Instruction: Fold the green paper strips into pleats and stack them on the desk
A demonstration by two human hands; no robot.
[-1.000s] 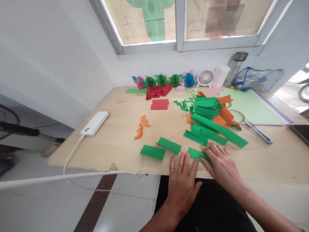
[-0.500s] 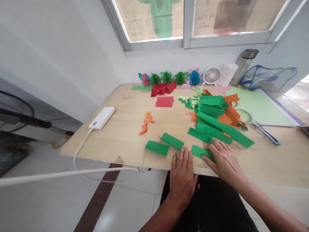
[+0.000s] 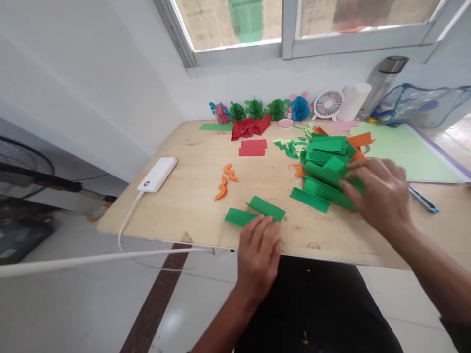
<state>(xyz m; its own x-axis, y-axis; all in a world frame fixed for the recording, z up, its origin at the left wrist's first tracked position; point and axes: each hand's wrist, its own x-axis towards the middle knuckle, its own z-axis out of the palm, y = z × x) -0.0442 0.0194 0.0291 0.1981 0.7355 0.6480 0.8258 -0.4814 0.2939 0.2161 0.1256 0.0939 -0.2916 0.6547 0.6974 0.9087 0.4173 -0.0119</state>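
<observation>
My right hand (image 3: 382, 196) pinches a folded green paper strip (image 3: 336, 166) over the pile of green strips (image 3: 326, 145) at the right. Orange paper strips (image 3: 362, 139) stick out from beneath that pile. Near the table's front edge, my left hand (image 3: 257, 257) has its fingers apart, bent over the lower ends of two green strips, a left one (image 3: 239, 216) and a right one (image 3: 267, 208). Whether the fingertips touch them I cannot tell. Another green strip (image 3: 310, 199) lies in front of the pile.
Wavy orange cutouts (image 3: 222, 189) and red paper rectangles (image 3: 252, 147) lie mid-table. A white power bank (image 3: 158, 174) with a cable sits at the left. Paper figures (image 3: 300, 108), a small fan (image 3: 328, 104) and a bottle (image 3: 384, 81) line the wall. A cutter (image 3: 424, 198) lies at the right.
My right hand has lifted the green strip from the front edge and carried it up and right onto the pile. My left hand has shifted left toward the two front strips.
</observation>
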